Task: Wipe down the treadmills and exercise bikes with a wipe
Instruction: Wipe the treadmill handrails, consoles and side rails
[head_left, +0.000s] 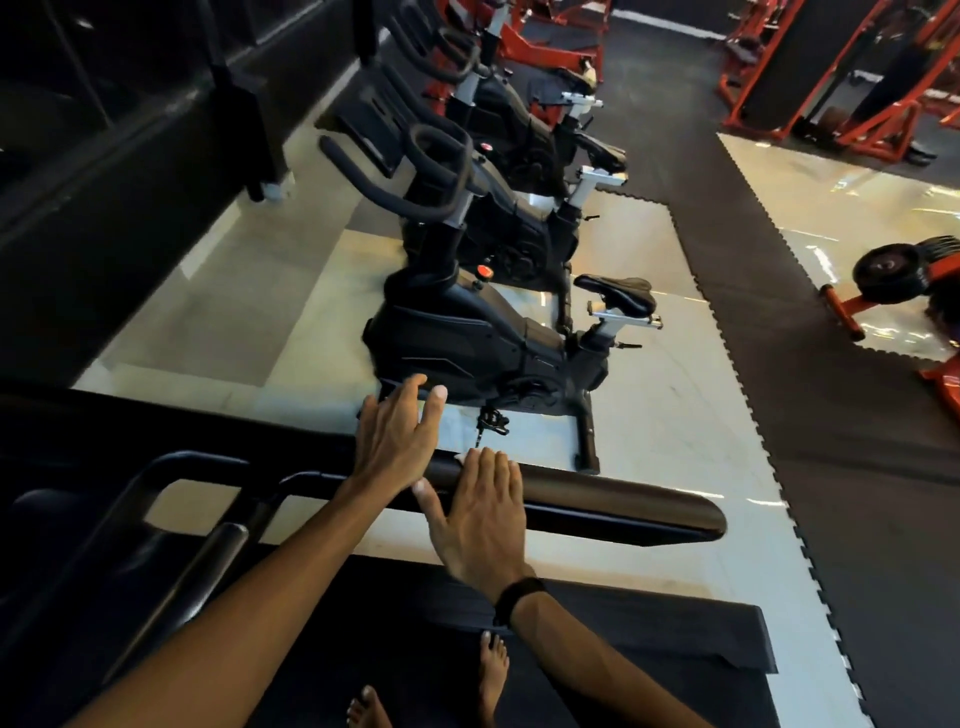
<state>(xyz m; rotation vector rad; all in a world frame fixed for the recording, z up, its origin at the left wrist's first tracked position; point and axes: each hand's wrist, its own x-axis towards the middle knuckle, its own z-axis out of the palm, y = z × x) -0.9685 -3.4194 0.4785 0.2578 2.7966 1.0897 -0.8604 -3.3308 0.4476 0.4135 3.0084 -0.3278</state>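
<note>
Treadmill handrail (597, 501): dark padded bar, lower centre of frame, running left to right, slight sheen on top. Left hand (392, 441) flat, fingers straight and spread, above handrail's left part. Right hand (480, 512) flat, fingers straight, pressing on handrail just right of left hand; small white edge of wipe (464, 459) shows at its fingertips. Black wristband (517, 597) on right wrist. Exercise bikes (483, 332), black, in row from centre toward upper centre. Bare feet (491, 670) on treadmill belt (597, 634), bottom centre.

Dim overall, the upper left of the frame nearly black. Glare streaks the glossy floor (857, 208) at upper right. Wide-angle bending curves the edges; motion blur softens everything slightly.
</note>
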